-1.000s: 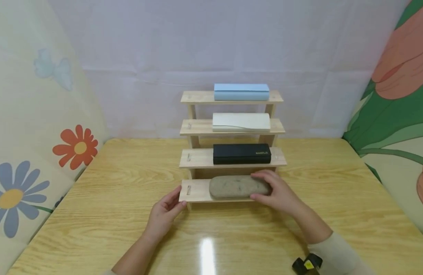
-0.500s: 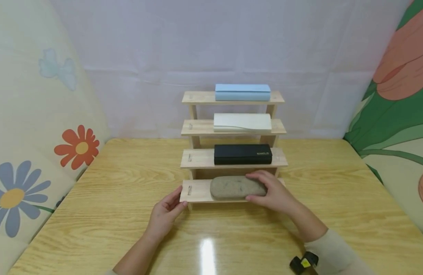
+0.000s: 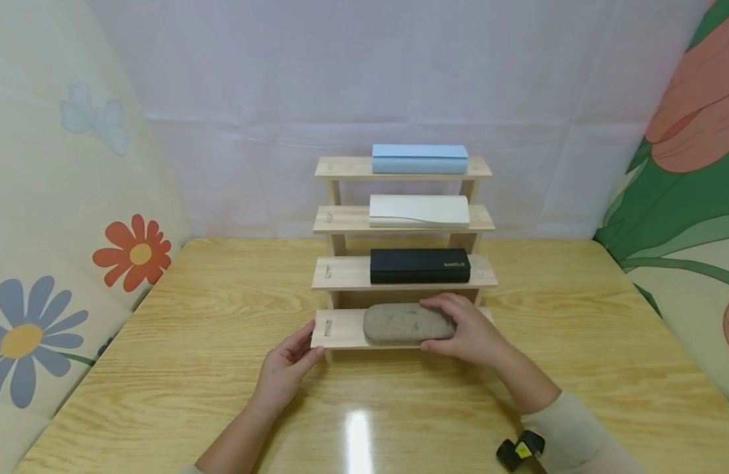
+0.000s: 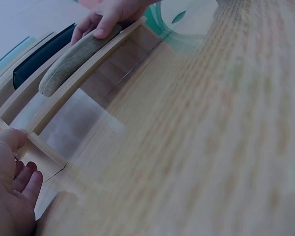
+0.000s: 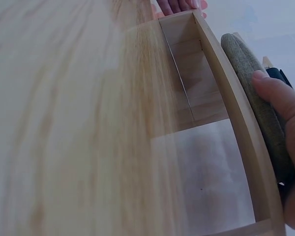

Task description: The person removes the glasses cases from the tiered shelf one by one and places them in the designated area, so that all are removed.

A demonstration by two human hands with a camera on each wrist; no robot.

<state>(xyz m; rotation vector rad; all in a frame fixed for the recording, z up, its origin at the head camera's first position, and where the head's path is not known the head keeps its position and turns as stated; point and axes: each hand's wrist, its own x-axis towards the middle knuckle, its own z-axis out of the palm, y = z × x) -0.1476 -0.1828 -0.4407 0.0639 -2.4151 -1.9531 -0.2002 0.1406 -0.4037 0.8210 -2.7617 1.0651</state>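
At frame centre I see my right hand (image 3: 467, 332) gripping the right end of the grey felt case (image 3: 402, 323), which lies on the wooden rack's (image 3: 340, 273) lowest step. My left hand (image 3: 284, 368), fingers relaxed, touches that step's left corner.

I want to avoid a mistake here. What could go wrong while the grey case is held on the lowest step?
The grey case lies near the front edge of the lowest step; the right hand grips only its right end, so it might slide off. The left hand merely touches the wooden rack, so a push may shift it and disturb the black case.
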